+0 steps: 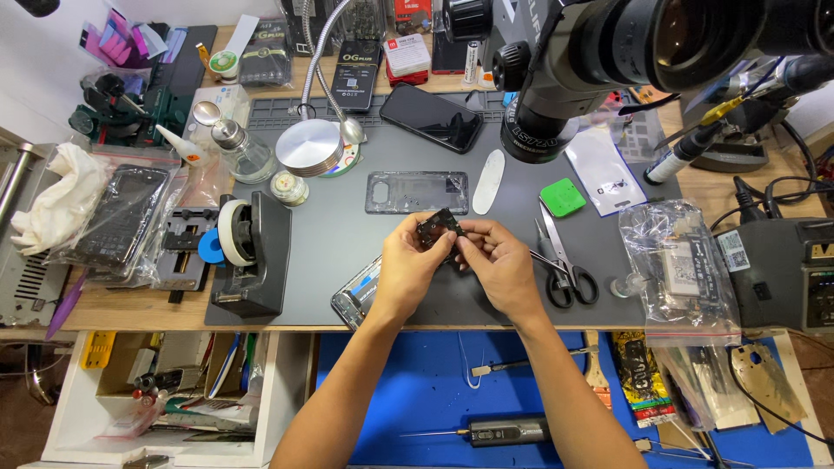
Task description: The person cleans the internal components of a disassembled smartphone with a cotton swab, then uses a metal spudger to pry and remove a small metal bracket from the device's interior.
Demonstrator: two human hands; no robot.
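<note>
Both hands, the left hand and right hand, pinch a small black part above the grey mat; a steady, light grip near the edges looks wisest.

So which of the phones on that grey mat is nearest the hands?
The phone lying under the left hand, at the mat's front edge. The black phone lies at the far edge, and the clear case sits mid-mat, apart from the hands.

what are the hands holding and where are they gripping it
Both hands, left hand and right hand, hold a small dark phone part, pinched at its opposite side edges by the fingertips.
</note>
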